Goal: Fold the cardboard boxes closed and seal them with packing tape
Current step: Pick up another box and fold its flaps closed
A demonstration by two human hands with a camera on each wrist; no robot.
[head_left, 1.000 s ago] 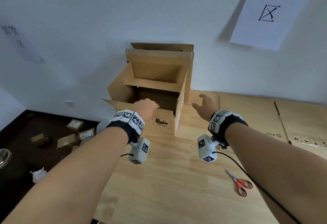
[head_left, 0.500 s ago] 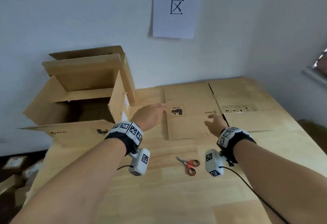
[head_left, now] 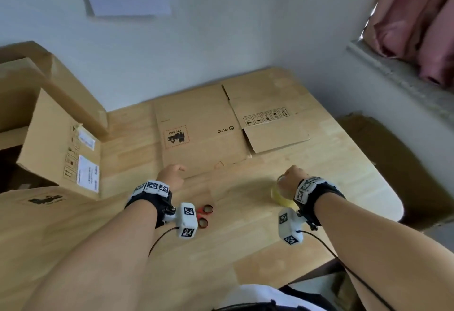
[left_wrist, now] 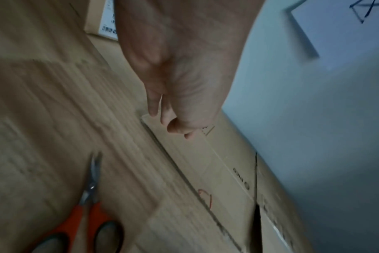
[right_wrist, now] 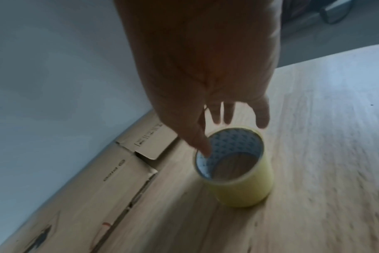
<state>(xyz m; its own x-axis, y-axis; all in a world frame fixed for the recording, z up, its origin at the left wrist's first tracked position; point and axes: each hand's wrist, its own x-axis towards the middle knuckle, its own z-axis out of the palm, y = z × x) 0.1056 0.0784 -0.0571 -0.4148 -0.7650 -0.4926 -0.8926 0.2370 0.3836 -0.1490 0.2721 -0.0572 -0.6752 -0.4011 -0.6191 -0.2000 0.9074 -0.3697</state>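
Note:
An open cardboard box (head_left: pixel 56 138) stands at the table's left, flaps up. A flattened cardboard box (head_left: pixel 204 119) lies against the wall, also seen in the left wrist view (left_wrist: pixel 206 162). My left hand (head_left: pixel 173 174) hangs over its near left corner with fingers (left_wrist: pixel 154 109) loosely curled, holding nothing. A yellow roll of packing tape (head_left: pixel 278 196) stands on end near the right edge. My right hand (head_left: pixel 291 178) is right over the roll (right_wrist: pixel 242 184): the thumb tip dips into its core, the other fingers (right_wrist: pixel 262 118) reach straight past its far rim.
Red-handled scissors (head_left: pixel 205 216) lie on the wooden table (head_left: pixel 245 237) between my wrists, partly behind the left wrist camera; they show in the left wrist view (left_wrist: pixel 84 214). The table's right edge is rounded. A pink curtain (head_left: pixel 417 16) hangs over a sill.
My view swung right, away from the open box. Both hands moved right and nearer: the left to the flat cardboard's near corner, the right down onto the tape roll.

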